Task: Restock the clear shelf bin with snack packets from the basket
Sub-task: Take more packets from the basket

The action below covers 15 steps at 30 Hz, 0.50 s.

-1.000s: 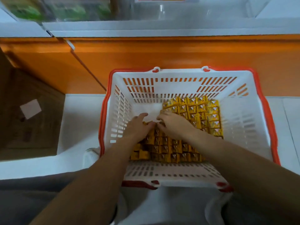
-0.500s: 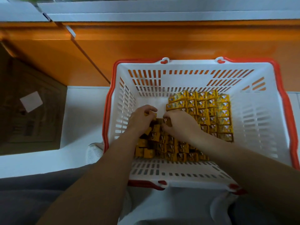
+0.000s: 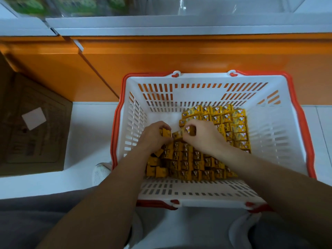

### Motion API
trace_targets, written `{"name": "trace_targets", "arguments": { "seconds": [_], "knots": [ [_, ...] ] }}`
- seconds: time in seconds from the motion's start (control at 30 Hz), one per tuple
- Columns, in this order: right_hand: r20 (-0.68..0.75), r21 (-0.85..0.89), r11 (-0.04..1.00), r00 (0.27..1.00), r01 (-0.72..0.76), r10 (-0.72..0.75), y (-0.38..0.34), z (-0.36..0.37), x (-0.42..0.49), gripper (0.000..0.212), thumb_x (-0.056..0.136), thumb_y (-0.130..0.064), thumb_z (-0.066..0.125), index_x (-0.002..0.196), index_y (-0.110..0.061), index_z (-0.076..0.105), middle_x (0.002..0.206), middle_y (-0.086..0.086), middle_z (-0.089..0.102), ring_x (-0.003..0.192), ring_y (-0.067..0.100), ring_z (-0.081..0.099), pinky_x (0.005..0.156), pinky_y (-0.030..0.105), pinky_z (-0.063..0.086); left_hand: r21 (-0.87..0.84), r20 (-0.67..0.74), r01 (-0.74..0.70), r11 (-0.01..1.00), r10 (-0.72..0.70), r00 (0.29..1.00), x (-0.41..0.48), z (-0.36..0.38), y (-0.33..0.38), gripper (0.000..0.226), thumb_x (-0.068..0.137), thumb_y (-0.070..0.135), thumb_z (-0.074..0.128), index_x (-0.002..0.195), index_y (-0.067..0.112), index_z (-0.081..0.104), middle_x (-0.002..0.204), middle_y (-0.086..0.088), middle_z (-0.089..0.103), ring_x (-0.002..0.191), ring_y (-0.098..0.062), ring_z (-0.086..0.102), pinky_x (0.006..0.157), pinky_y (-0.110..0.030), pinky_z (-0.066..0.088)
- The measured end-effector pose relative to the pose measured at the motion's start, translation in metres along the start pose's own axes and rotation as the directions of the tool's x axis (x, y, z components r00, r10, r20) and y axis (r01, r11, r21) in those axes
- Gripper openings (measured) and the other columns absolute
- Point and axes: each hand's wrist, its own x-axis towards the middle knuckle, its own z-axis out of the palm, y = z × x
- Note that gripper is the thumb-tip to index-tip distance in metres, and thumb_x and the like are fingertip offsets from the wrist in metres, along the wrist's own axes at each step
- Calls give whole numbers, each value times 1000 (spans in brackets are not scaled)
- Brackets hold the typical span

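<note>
Small yellow-orange snack packets (image 3: pixel 235 123), each with a pale printed picture, stand in tight rows inside the white, red-rimmed basket (image 3: pixel 280 141). My left hand (image 3: pixel 152 137) and right hand (image 3: pixel 204 139) each pinch some, a short run lying left to right between them. The print is too small to read.

Both forearms reach forward, converging; left hand (image 3: pixel 153 136) curls, pinching a snack packet (image 3: pixel 166 133); right hand (image 3: pixel 203 138) pinches a second packet (image 3: pixel 191 130).
</note>
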Motion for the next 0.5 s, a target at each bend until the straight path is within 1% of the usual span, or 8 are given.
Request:
{"name": "trace_targets", "arguments": {
  "seconds": [0.03,0.1,0.13,0.2,0.27,0.37,0.43,0.5],
  "knots": [
    [-18,26,1000,1000,-3,3,-1,-6,1,18,92,-33,62,107,-22,65,58,-8,58,37,4,48,36,16,33,-6,-18,8,1000,-8,1000,-1,-2,4,29,82,30,85,101,37,65,120,3,62,91,-16,61,69,-30,52],
    [-33,53,998,999,-34,36,-3,-19,4,14,96,-35,55,104,-26,63,55,-6,57,36,4,43,40,27,38,-32,-34,30,999,-31,999,-1,-8,14,29,84,32,83,103,37,63,115,1,63,84,-15,64,62,-28,52],
    [-45,58,997,997,-53,56,-5,-26,6,14,97,-35,51,101,-27,63,57,-5,59,37,5,43,43,30,40,-46,-30,35,998,-36,999,-1,-12,20,28,85,32,82,104,36,62,112,-1,64,84,-18,66,63,-30,55],
    [-76,52,997,995,-61,64,-10,-44,8,20,99,-35,45,93,-29,63,59,-7,59,38,3,43,45,30,39,-61,-4,12,998,-13,1000,-3,-22,35,27,87,31,81,105,33,61,110,-6,66,90,-25,68,70,-37,60],
    [-71,45,998,996,-54,57,-17,-63,7,25,98,-35,43,87,-26,64,58,-8,54,40,4,43,47,29,36,-57,20,-46,997,47,999,-8,-37,53,26,87,31,80,105,30,62,113,-6,66,91,-22,67,72,-36,61],
    [6,-4,1000,1000,12,-12,-31,-96,2,31,95,-33,45,75,-15,60,61,-3,50,52,15,46,56,34,37,-42,65,-108,993,111,992,-24,-67,84,23,89,30,79,106,30,64,113,-3,62,85,-15,64,51,-25,55],
    [69,-52,996,995,69,-66,-44,-119,-4,37,95,-35,51,61,-22,56,55,-9,50,51,12,46,55,31,36,-73,117,-115,991,123,986,-39,-88,107,23,89,27,79,108,28,65,110,-2,60,82,-18,67,47,-24,56],
    [142,-121,986,985,115,-98,-69,-146,-18,40,94,-45,57,56,-31,58,50,-15,49,47,5,45,50,26,33,-105,170,-140,985,156,973,-64,-113,133,23,88,26,80,107,26,67,105,-2,63,80,-17,68,50,-25,58]
  ]
}}
